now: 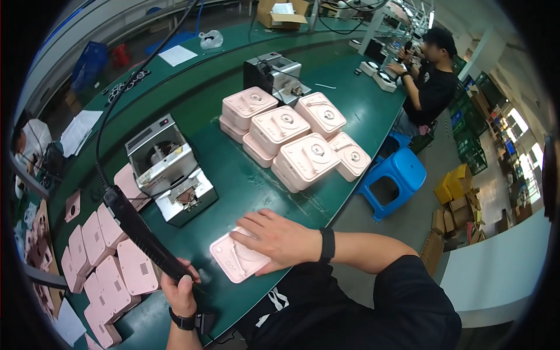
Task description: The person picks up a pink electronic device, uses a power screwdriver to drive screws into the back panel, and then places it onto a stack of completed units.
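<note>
My left hand (181, 296) is closed around the lower end of a black electric screwdriver (143, 233), which hangs slantwise from a cable. Its tip is hard to make out beside my fingers. In front of my body, a pale pink plastic housing (229, 261) with a raised bar lies flat on the green table (233, 184). My right hand (274, 238) spans its right part, fingers over the far edge and thumb along the near side. That part of the housing is hidden under the palm.
Stacked pink housings (306, 157) stand beyond my right hand; more pink housings (111, 286) lie at left. Two metal machines (166, 166) sit across the table. A blue stool (396, 181) stands off the right edge. A co-worker (431, 81) is at far right.
</note>
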A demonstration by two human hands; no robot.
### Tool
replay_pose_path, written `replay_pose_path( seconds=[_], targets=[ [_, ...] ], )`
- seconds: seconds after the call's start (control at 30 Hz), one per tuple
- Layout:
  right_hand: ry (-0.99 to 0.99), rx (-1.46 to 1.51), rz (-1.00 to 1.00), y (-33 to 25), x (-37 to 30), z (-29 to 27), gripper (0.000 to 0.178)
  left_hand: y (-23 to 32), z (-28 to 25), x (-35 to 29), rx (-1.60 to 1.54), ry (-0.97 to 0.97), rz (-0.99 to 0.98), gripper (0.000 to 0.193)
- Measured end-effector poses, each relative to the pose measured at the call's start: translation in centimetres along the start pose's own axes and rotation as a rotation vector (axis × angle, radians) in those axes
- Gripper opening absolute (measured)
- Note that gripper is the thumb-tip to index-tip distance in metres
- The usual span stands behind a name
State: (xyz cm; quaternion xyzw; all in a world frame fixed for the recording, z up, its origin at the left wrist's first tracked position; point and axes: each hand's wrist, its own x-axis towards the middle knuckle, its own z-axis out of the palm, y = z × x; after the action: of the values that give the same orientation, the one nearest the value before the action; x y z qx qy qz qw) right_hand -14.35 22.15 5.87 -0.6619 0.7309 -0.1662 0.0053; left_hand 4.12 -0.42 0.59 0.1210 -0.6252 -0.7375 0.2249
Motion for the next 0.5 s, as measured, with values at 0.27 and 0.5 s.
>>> replay_pose_path(
  seconds=[0.27,0.5],
  targets=[
    [0.664,-0.145,0.348,2.0,-8.4,-8.7,0.071,-0.5,0.5,-0.4,0.096,-0.005,-0.007,0.049],
    [0.796,-0.341,1.079,12.5,-14.6,-12.1,0.07,-0.8,0.8,0.1,0.093,-0.017,0.002,0.05]
  ],
)
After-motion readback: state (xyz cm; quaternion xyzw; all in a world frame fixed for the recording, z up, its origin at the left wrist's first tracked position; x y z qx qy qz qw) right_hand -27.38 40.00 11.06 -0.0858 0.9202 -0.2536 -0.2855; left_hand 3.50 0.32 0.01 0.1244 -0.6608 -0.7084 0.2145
